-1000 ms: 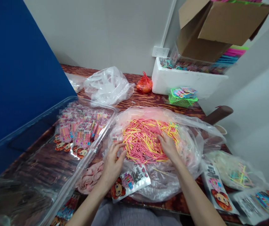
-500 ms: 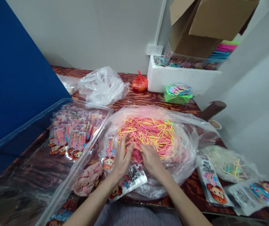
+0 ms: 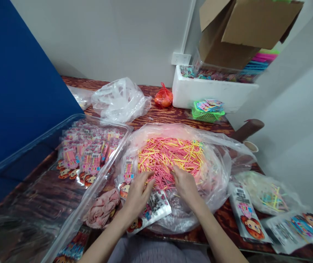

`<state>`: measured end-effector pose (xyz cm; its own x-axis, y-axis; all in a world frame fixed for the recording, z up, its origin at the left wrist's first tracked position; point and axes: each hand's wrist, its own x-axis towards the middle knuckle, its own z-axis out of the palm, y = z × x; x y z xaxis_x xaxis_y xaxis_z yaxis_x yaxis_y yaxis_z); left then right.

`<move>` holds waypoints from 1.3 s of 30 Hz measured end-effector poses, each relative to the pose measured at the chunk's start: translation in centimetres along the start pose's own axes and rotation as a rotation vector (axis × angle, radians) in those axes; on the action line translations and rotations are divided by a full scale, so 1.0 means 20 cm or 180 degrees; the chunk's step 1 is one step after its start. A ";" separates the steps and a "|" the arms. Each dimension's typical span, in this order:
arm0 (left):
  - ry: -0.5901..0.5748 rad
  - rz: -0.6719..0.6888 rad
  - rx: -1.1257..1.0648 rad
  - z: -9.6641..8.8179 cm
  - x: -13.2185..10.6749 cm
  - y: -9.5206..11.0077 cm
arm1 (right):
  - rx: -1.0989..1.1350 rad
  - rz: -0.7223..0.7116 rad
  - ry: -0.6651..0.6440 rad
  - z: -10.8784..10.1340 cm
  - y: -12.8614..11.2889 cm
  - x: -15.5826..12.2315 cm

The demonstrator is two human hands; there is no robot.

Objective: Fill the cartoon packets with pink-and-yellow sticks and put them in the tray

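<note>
A heap of thin pink and yellow sticks [image 3: 173,153] fills a clear plastic bag [image 3: 214,175] spread wide in front of me. My left hand [image 3: 139,190] is over the heap's near left edge, thumb and fingers apart and nothing visible between them. At the near right edge, my right hand [image 3: 185,184] has its fingers bent together against the sticks; whatever is in them is hidden. Beside my left hand lies a small filled packet [image 3: 128,171] with a cartoon face. A larger silver printed pouch [image 3: 159,204] is partly under my left wrist.
On the left, a clear plastic bin [image 3: 90,199] holds many filled packets [image 3: 87,146]. A pink cloth [image 3: 103,210] sits beside it. Printed pouches [image 3: 248,215] and a bag of sticks [image 3: 271,193] lie right. Behind are a green basket [image 3: 207,115] and a white foam box [image 3: 214,91].
My hands have moved apart and slightly toward me. The left hand has dropped lower over the heap's edge, and the right has shifted right, uncovering pink sticks between them.
</note>
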<state>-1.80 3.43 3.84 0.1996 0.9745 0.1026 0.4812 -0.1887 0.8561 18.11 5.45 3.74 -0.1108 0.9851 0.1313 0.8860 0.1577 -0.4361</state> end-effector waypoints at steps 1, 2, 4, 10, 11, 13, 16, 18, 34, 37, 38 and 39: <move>-0.0115 -0.0006 0.0096 0.00 -0.04 -0.01 | 0.0024 0.0022 0.0034 0.00 0.02 0.00; -0.0218 0.0004 0.0162 0.00 -0.08 -0.01 | 0.0046 0.0055 0.0047 0.00 0.03 0.01; -0.0380 0.0022 0.0216 0.01 -0.14 -0.02 | 0.0106 0.0133 0.0014 0.01 0.05 0.01; -0.0225 -0.0022 0.0109 0.03 -0.16 -0.01 | 0.1790 0.0545 -0.0270 0.05 0.01 0.01; -0.0195 -0.0028 0.0110 0.02 -0.15 0.00 | 0.2139 0.0642 -0.0299 0.05 0.01 0.01; -0.0142 -0.0037 0.0132 0.00 -0.13 0.00 | 0.2403 0.0757 -0.0231 0.06 0.03 0.02; -0.0125 -0.0053 0.0152 -0.02 -0.13 0.00 | 0.2142 0.0808 0.0007 0.06 0.07 0.04; -0.0115 -0.0058 0.0136 -0.03 -0.14 -0.01 | 0.2296 0.0911 0.0113 0.03 0.07 0.04; -0.0174 0.0818 0.0519 0.04 -0.26 0.03 | 0.3245 0.0068 -0.0138 0.35 -0.24 -0.35; 0.0234 0.0434 0.0389 0.05 -0.28 -0.02 | 0.3090 0.0207 -0.0154 0.32 -0.21 -0.34; 0.0248 0.0354 0.0427 0.06 -0.28 -0.04 | 0.3051 0.0219 -0.0151 0.31 -0.20 -0.34; 0.0218 0.0318 0.0500 0.07 -0.29 -0.07 | 0.3032 0.0221 -0.0149 0.30 -0.20 -0.34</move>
<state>-2.48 -2.11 1.44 0.1971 0.9549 0.2220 0.5903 -0.2964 0.7508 12.65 -1.39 -0.77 -0.1079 0.9929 0.0510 0.1548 0.0675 -0.9856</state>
